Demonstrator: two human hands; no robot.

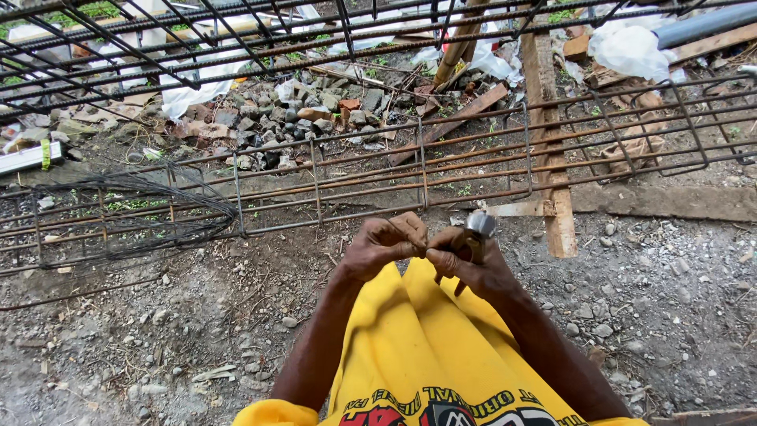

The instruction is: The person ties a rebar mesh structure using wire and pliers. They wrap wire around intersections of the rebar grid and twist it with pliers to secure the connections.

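A small metal-headed tool [478, 229] is gripped in the right hand [469, 267], just above the lap of the yellow garment [418, 347] and just short of the near edge of the long rebar cage [355, 185] lying on the ground. Its shiny rounded head sits at the top of the fist, tilted up and slightly away from the body; its handle is mostly buried in the palm, so the long axis is judged to run from the palm up and forward, toward the cage. The exact kind of tool cannot be told.

The right fingers are curled closed around the handle. The left hand [384, 244] is drawn into a tight pinch, thumb against fingertips, touching the right hand at the knuckles. Something thin appears to be held in that pinch, probably a short piece of tie wire, but it is too small to be confirmed.

For the step to be done well, the pinch is best kept firm and close to the tool, and the tool head kept steady while the two hands work together in front of the body.

A loose bundle of thin dark wire [158, 205] lies over the cage at the left. Behind the cage, a rubble pile [300, 114] and a timber plank [548, 142] are seen on the gravel.
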